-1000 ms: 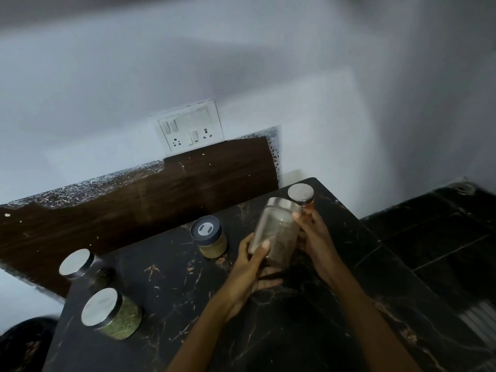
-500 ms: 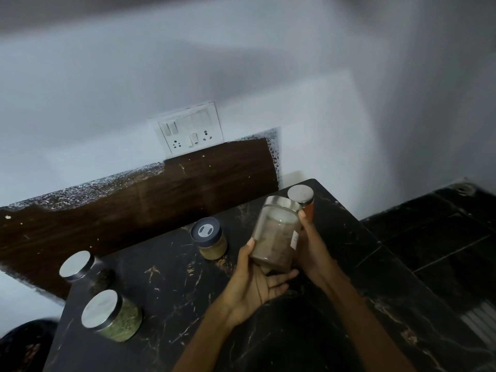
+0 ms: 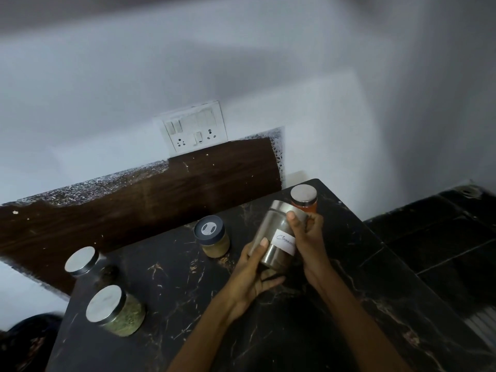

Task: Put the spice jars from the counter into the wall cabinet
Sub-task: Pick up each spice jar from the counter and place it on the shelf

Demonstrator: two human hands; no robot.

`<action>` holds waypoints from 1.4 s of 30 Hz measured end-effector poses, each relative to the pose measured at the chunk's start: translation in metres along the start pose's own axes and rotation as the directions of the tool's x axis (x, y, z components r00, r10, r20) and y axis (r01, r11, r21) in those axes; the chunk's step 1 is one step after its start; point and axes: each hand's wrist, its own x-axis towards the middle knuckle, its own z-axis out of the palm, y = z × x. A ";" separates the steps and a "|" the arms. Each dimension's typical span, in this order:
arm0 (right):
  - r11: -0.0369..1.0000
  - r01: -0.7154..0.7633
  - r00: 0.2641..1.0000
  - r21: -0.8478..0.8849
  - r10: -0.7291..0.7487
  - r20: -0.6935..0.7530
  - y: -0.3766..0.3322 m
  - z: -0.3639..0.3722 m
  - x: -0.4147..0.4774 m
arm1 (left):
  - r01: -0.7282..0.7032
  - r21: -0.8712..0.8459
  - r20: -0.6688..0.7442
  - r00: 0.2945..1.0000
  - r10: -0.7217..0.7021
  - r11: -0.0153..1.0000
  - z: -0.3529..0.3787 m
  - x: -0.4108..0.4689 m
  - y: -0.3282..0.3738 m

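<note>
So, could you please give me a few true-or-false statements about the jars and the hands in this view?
1. Both hands hold the clear jar with the white handwritten label. True: left hand below, right hand at its side.
2. The held jar rests on the black marble counter. False: it is lifted and tilted.
3. The dark-lidded jar of tan powder stands on the counter. True.
4. The steel-lidded jar of green herbs lies on its side. False: it stands upright.
5. The red-filled jar with a steel lid stands in front of the held jar. False: it is behind it.
</note>
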 end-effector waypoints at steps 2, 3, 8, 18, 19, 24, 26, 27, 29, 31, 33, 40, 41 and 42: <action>0.999 0.032 0.999 -0.024 -0.032 0.018 -0.003 0.000 0.001 | 0.036 -0.074 0.028 0.999 -0.034 0.997 0.001 -0.001 0.001; 0.999 0.037 0.999 -0.026 -0.036 0.036 -0.005 0.000 0.000 | 0.066 -0.119 0.042 0.997 -0.061 0.991 0.001 -0.001 0.003; 0.990 -0.080 0.979 0.113 0.057 0.196 -0.010 -0.004 -0.003 | 0.118 -0.152 0.077 0.991 -0.107 0.981 0.005 -0.003 0.008; 0.992 -0.052 0.981 0.118 0.029 0.192 -0.020 0.001 -0.005 | 0.004 -0.112 0.069 0.998 0.003 0.994 0.002 -0.005 0.015; 0.991 -0.053 0.981 0.124 0.029 0.194 -0.022 0.004 -0.004 | -0.014 -0.103 0.069 0.997 0.021 0.995 0.003 -0.007 0.019; 0.981 0.009 0.973 0.193 -0.053 0.223 -0.055 0.034 0.005 | -0.161 0.007 0.041 0.986 0.161 0.987 0.002 -0.015 0.062; 0.973 0.050 0.962 0.224 -0.107 0.251 -0.074 0.055 0.010 | -0.235 0.048 0.046 0.971 0.233 0.971 -0.001 -0.020 0.089; 0.968 0.065 0.955 0.243 -0.131 0.266 -0.084 0.067 0.011 | -0.275 0.066 0.050 0.961 0.272 0.959 -0.004 -0.023 0.105; 0.957 0.090 0.935 0.275 -0.176 0.308 -0.108 0.092 0.013 | -0.368 0.107 0.065 0.930 0.363 0.924 -0.007 -0.028 0.139; 0.949 0.132 0.920 0.285 -0.225 0.322 -0.138 0.120 0.011 | -0.463 0.137 0.084 0.886 0.456 0.876 -0.010 -0.036 0.177; 0.946 0.197 0.902 0.256 -0.277 0.332 -0.170 0.147 0.009 | -0.556 0.169 0.101 0.831 0.547 0.814 -0.012 -0.047 0.218; 0.858 0.489 0.752 0.158 -0.507 0.422 -0.258 0.226 0.000 | -0.784 0.347 0.165 0.591 0.790 0.514 -0.009 -0.085 0.336; 0.837 0.522 0.730 0.164 -0.538 0.421 -0.271 0.235 -0.001 | -0.799 0.393 0.178 0.551 0.815 0.455 -0.008 -0.090 0.349; 0.818 0.548 0.710 0.173 -0.564 0.421 -0.284 0.243 -0.003 | -0.807 0.442 0.189 0.510 0.839 0.391 -0.007 -0.096 0.362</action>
